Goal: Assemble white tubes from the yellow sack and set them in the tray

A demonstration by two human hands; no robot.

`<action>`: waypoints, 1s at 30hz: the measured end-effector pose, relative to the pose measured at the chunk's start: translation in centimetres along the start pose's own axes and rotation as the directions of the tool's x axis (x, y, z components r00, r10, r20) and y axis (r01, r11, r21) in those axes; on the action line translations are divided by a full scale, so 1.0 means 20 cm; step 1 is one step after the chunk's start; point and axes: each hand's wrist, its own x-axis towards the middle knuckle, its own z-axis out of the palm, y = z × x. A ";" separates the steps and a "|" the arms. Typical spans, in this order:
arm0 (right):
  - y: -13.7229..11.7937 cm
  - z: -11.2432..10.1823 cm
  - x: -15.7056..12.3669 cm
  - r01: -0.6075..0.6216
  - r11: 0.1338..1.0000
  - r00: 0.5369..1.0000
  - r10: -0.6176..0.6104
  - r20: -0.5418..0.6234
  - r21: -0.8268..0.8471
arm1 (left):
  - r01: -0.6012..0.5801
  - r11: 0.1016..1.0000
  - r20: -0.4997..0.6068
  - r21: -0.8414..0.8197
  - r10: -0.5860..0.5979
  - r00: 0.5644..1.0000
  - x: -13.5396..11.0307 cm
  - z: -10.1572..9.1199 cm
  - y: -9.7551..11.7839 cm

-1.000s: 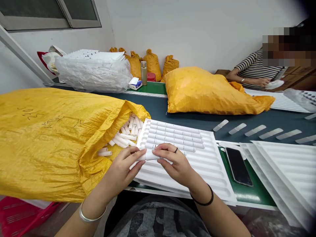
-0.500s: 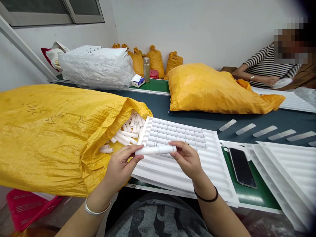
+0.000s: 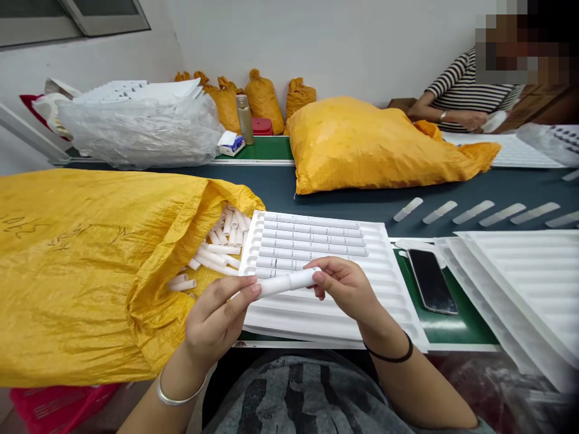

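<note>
My left hand and my right hand pinch the two ends of a white tube, held a little above a white grooved tray. The tray's far grooves hold several rows of white tubes; its near grooves are bare. To the left, a large yellow woven sack lies open toward the tray, with several loose white tubes spilling from its mouth.
A black phone lies right of the tray, beside a stack of white trays. A second yellow sack rests on the dark belt. A person in a striped top works at the far right. Bagged trays sit far left.
The tube has been lifted from the tray's surface and tilted slightly, right end higher. My view has shifted a little to the right.
</note>
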 end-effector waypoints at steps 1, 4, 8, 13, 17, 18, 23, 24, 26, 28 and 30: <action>0.00 0.00 0.00 -0.048 0.999 0.999 0.048 0.026 0.018 | -0.031 0.999 0.008 0.006 0.031 0.999 0.00 0.00 0.00; 0.01 -0.01 0.01 -0.103 0.994 0.990 0.099 0.103 0.030 | -0.052 0.999 0.040 0.006 0.051 0.998 0.00 0.02 -0.01; 0.01 -0.02 -0.01 0.241 0.949 0.966 -0.214 0.146 -0.203 | 0.069 0.998 0.103 -0.002 -0.068 0.992 -0.01 0.04 -0.01; -0.01 0.03 -0.05 0.485 0.713 0.874 -0.395 0.281 -0.506 | 0.080 0.996 0.109 -0.048 -0.074 0.991 -0.01 0.07 0.02; 0.04 -0.02 0.07 0.404 0.475 0.912 -0.268 0.309 -0.782 | 0.111 0.994 0.354 -0.003 -0.103 0.930 -0.04 0.10 -0.05; 0.04 -0.08 0.13 0.299 0.395 0.947 -0.235 0.219 -0.869 | 0.153 0.987 0.419 0.053 -0.161 0.894 -0.06 0.09 -0.09; -0.04 -0.68 0.47 -0.293 0.272 0.882 -0.293 -0.369 -0.917 | 0.398 0.830 0.392 0.390 -0.541 0.744 -0.19 -0.02 -0.32; -0.05 -0.81 0.52 -0.387 0.277 0.841 -0.285 -0.460 -0.880 | 0.425 0.806 0.382 0.412 -0.576 0.722 -0.22 -0.05 -0.36; -0.06 -1.02 0.58 -0.548 0.283 0.766 -0.208 -0.608 -0.787 | 0.454 0.780 0.403 0.430 -0.616 0.677 -0.26 -0.08 -0.41; -0.02 -1.16 0.60 -0.658 0.272 0.711 -0.084 -0.698 -0.703 | 0.457 0.775 0.451 0.438 -0.628 0.634 -0.29 -0.08 -0.42; 0.02 -1.24 0.61 -0.714 0.251 0.681 0.029 -0.732 -0.654 | 0.448 0.773 0.483 0.449 -0.632 0.606 -0.30 -0.06 -0.43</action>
